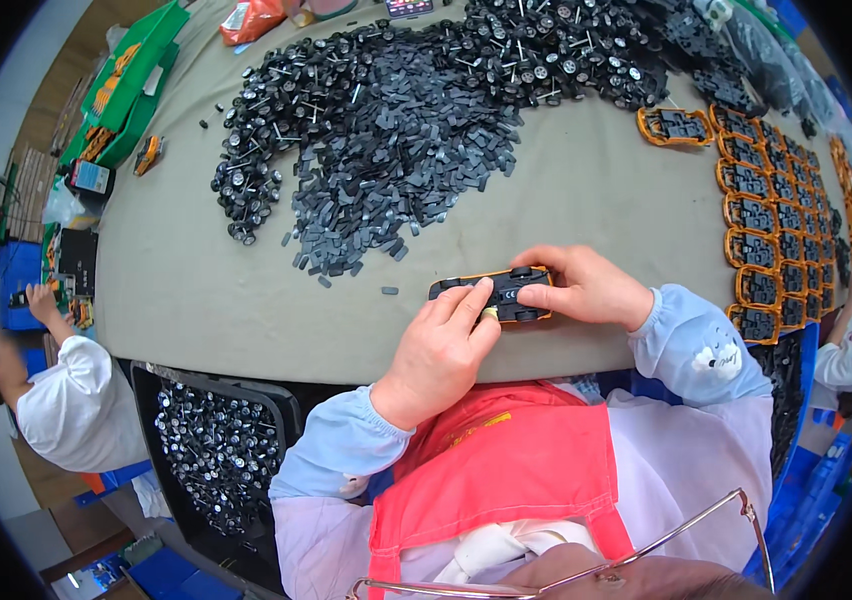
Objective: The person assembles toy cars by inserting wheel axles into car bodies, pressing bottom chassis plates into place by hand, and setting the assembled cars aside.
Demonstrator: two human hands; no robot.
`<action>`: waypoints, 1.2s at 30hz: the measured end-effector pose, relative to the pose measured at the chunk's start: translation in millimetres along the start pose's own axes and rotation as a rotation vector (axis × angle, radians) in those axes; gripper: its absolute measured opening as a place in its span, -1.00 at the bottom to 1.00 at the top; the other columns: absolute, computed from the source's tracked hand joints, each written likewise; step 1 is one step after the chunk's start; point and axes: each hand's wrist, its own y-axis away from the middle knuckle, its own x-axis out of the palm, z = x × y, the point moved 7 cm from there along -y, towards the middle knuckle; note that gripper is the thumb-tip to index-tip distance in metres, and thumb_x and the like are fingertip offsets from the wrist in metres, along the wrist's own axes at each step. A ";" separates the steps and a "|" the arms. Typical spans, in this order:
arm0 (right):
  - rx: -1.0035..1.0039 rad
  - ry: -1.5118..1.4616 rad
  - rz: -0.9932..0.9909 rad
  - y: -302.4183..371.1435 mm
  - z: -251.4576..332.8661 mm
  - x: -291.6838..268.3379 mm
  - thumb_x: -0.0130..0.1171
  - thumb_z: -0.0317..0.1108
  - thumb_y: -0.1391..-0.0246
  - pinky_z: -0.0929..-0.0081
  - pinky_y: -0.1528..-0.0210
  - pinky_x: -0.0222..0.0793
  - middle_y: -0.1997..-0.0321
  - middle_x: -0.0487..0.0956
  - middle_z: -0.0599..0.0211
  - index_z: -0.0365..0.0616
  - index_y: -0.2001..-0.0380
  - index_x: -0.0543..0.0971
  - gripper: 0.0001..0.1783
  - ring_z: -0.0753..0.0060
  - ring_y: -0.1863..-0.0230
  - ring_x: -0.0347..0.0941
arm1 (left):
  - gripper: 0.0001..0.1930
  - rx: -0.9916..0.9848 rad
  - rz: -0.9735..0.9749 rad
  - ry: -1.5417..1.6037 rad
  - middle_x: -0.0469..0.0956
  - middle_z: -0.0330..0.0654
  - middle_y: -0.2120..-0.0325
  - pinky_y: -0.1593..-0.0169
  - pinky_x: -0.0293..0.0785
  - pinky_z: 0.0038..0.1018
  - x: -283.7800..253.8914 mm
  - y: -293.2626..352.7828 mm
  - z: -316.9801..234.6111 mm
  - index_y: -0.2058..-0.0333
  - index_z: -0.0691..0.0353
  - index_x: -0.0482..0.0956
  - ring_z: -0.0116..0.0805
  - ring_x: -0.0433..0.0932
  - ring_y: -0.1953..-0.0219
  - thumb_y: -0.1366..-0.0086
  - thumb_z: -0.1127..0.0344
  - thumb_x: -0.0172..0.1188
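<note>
A toy car [508, 293] lies upside down near the table's front edge, its black underside facing up and orange body showing along the rim. Dark wheels are visible at its right end. My right hand [588, 286] grips that end, thumb on the underside and fingers round the far side. My left hand [438, 348] covers the near left part, its fingertips pressed on the black base. What lies beneath those fingertips is hidden. Just left of the car, a single small dark grey piece [390, 291] rests on the cloth.
Beyond my hands spread heaps of small grey pieces [386, 170] and black wheels on axles [536, 70]. Rows of upturned orange car bodies [752, 214] stand at right. Green bins [131, 90] sit far left; a black crate of wheels [216, 450] is below. Other people work at both sides.
</note>
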 end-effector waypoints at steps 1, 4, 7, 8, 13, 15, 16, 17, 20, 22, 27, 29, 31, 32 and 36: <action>0.006 -0.008 -0.003 -0.6 -1.2 0.4 0.33 -0.21 -0.17 0.49 0.16 0.52 0.13 0.63 0.21 -0.27 -0.12 0.48 -0.47 0.55 0.20 0.54 | -0.86 0.003 0.008 0.006 0.51 0.16 -0.07 -0.03 0.50 -0.19 0.0 -0.4 -0.5 0.32 0.31 0.54 0.03 0.53 -0.02 -0.11 0.45 0.18; -0.166 -0.021 0.001 1.8 4.8 2.2 0.48 -0.16 0.01 0.37 -0.03 0.47 0.01 0.60 0.16 -0.22 -0.16 0.44 -0.28 0.33 0.03 0.56 | -0.82 -0.001 -0.007 -0.023 0.50 0.11 -0.05 -0.03 0.50 -0.16 -3.4 -5.8 0.2 0.31 0.29 0.56 0.06 0.54 0.01 -0.08 0.46 0.31; -0.380 0.180 -0.110 9.3 16.1 3.3 0.55 -0.13 0.16 0.29 -0.08 0.47 -0.03 0.58 0.14 -0.19 -0.17 0.43 -0.17 0.13 -0.01 0.56 | -0.81 0.021 -0.031 -0.033 0.51 0.10 -0.03 -0.05 0.47 -0.11 -3.6 -5.6 2.1 0.29 0.26 0.56 0.07 0.53 -0.01 -0.07 0.46 0.31; -0.332 0.186 -0.121 8.9 11.8 6.1 0.58 -0.14 0.24 0.25 -0.09 0.45 -0.01 0.56 0.13 -0.16 -0.14 0.42 -0.15 0.02 -0.02 0.53 | -0.80 0.003 -0.050 0.030 0.52 0.08 -0.03 -0.06 0.47 -0.09 -2.3 -5.5 6.4 0.28 0.27 0.57 0.07 0.53 -0.01 -0.07 0.47 0.31; -0.259 0.113 -0.165 8.5 5.4 8.3 0.54 -0.19 0.22 0.24 -0.05 0.46 0.03 0.56 0.13 -0.17 -0.09 0.42 -0.22 0.03 0.00 0.53 | -0.73 -0.018 -0.071 0.156 0.53 0.04 -0.02 -0.10 0.45 -0.07 0.5 -4.3 14.5 0.20 0.25 0.63 0.02 0.53 -0.04 -0.06 0.50 0.28; -0.279 0.092 -0.168 8.4 2.5 5.4 0.53 -0.21 0.21 0.23 -0.03 0.46 0.04 0.56 0.13 -0.17 -0.08 0.42 -0.24 0.02 0.01 0.53 | -0.65 0.042 -0.001 0.052 0.55 0.04 -0.03 -0.15 0.44 -0.07 2.0 -3.9 8.4 0.10 0.23 0.66 -0.01 0.55 -0.05 -0.07 0.49 0.27; -0.335 0.113 -0.167 9.3 4.5 3.4 0.49 -0.24 0.15 0.28 0.01 0.48 0.06 0.57 0.16 -0.18 -0.08 0.43 -0.30 0.11 0.06 0.55 | -0.65 0.043 0.001 0.054 0.55 0.04 -0.03 -0.15 0.44 -0.07 2.1 -2.9 4.5 0.10 0.23 0.66 -0.01 0.55 -0.05 -0.07 0.49 0.27; -0.394 0.132 -0.166 9.6 7.6 1.9 0.45 -0.28 0.08 0.33 0.05 0.49 0.08 0.58 0.18 -0.19 -0.08 0.43 -0.36 0.20 0.11 0.58 | -0.64 0.050 0.025 -0.032 0.56 0.04 -0.04 -0.16 0.44 -0.06 3.4 -0.5 -1.1 0.08 0.24 0.65 -0.02 0.55 -0.06 -0.08 0.49 0.27; -0.031 -0.225 -0.019 0.8 -6.3 1.3 0.33 -0.37 -0.07 0.46 0.08 0.49 0.13 0.59 0.27 -0.24 -0.04 0.47 -0.53 0.47 0.16 0.55 | -0.63 0.055 0.039 -0.132 0.56 0.04 -0.06 -0.18 0.43 -0.04 7.1 5.5 -7.7 0.06 0.26 0.65 -0.02 0.56 -0.07 -0.09 0.46 0.27; -0.019 -0.242 -0.030 -4.7 -8.1 4.2 0.32 -0.34 -0.09 0.44 0.10 0.49 0.18 0.62 0.20 -0.25 0.00 0.51 -0.57 0.43 0.19 0.56 | -0.63 0.050 0.025 -0.150 0.56 0.04 -0.07 -0.19 0.42 -0.03 9.7 10.4 -8.1 0.05 0.26 0.65 -0.02 0.56 -0.08 -0.10 0.45 0.27; -0.009 -0.483 -0.213 -6.1 -20.1 11.3 0.31 -0.39 -0.10 0.51 0.16 0.50 0.22 0.65 0.32 -0.25 0.05 0.58 -0.66 0.54 0.23 0.54 | -0.57 0.058 -0.130 -0.023 0.59 -0.04 0.12 -0.18 0.41 -0.05 -17.8 -1.8 12.2 0.02 0.28 0.60 -0.09 0.57 0.05 -0.08 0.38 0.34; -0.036 -0.552 -0.230 -0.7 -7.8 14.2 0.30 -0.45 -0.10 0.55 0.12 0.49 0.19 0.62 0.36 -0.24 0.03 0.56 -0.66 0.58 0.19 0.51 | -0.56 0.004 -0.276 -0.101 0.55 -0.11 0.17 -0.07 0.50 -0.15 -28.5 20.5 20.2 -0.02 0.23 0.55 -0.24 0.56 0.06 -0.13 0.39 0.39; -0.184 -0.722 -0.382 1.3 -4.6 12.4 0.29 -0.47 -0.11 0.57 0.10 0.48 0.14 0.60 0.35 -0.25 0.00 0.53 -0.64 0.59 0.15 0.50 | -0.54 -0.763 -0.538 0.784 0.51 -0.14 0.06 0.02 0.56 -0.30 -11.7 69.8 78.0 -0.12 0.18 0.42 -0.38 0.51 0.00 -0.27 0.38 0.31; -0.161 -0.717 -0.367 0.9 6.0 17.2 0.27 -0.48 -0.12 0.56 0.07 0.48 0.11 0.58 0.35 -0.26 -0.01 0.51 -0.63 0.57 0.12 0.50 | -0.52 -0.854 -0.516 1.113 0.44 -0.18 -0.08 0.06 0.58 -0.37 2.2 70.4 77.8 -0.24 0.18 0.25 -0.35 0.55 0.06 -0.41 0.34 0.17; -0.288 -0.556 -0.288 -8.7 41.6 49.7 0.25 -0.48 -0.13 0.55 0.04 0.48 0.14 0.57 0.36 -0.26 -0.01 0.51 -0.64 0.53 0.11 0.51 | -0.54 -0.873 -0.378 1.736 0.45 -0.15 -0.12 -0.10 0.56 -0.20 28.8 52.5 40.7 -0.25 0.20 0.27 -0.27 0.50 -0.13 -0.47 0.23 0.10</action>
